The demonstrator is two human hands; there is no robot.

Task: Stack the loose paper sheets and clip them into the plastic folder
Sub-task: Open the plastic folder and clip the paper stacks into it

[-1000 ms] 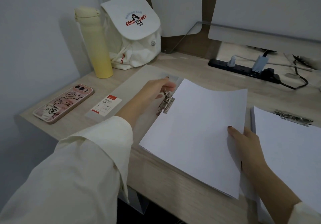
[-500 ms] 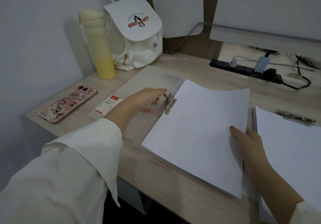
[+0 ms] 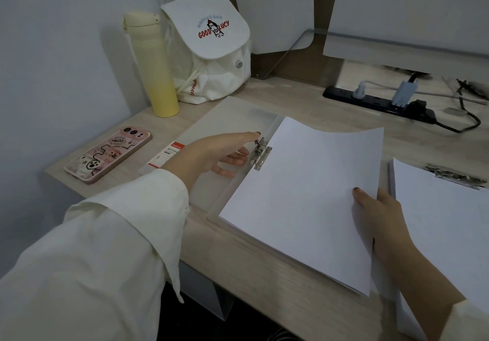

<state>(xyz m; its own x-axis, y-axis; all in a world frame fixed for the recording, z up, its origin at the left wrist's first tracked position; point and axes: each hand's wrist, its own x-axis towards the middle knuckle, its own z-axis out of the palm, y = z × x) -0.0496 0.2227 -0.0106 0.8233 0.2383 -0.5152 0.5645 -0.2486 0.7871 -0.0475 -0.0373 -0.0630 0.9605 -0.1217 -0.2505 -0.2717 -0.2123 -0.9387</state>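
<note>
A translucent plastic folder [image 3: 225,118] lies open on the desk. A stack of white paper sheets [image 3: 307,189] lies on its right half, the left edge against the metal clip [image 3: 259,152] at the spine. My left hand [image 3: 211,152] rests over the folder's left flap with fingers stretched out, the fingertips just beside the clip. My right hand [image 3: 375,208] holds the stack's right edge, thumb on top and fingers underneath.
A second stack of paper under a metal clip [image 3: 449,224] lies at the right. A pink phone [image 3: 108,154], a yellow bottle [image 3: 152,65] and a white backpack [image 3: 209,46] stand at the back left. A black power strip [image 3: 375,101] with cables lies at the back right.
My left hand has let go of the clip lever and straightened its fingers beside it. The clip now lies flat on the paper's edge. My right hand has stayed on the sheets.
</note>
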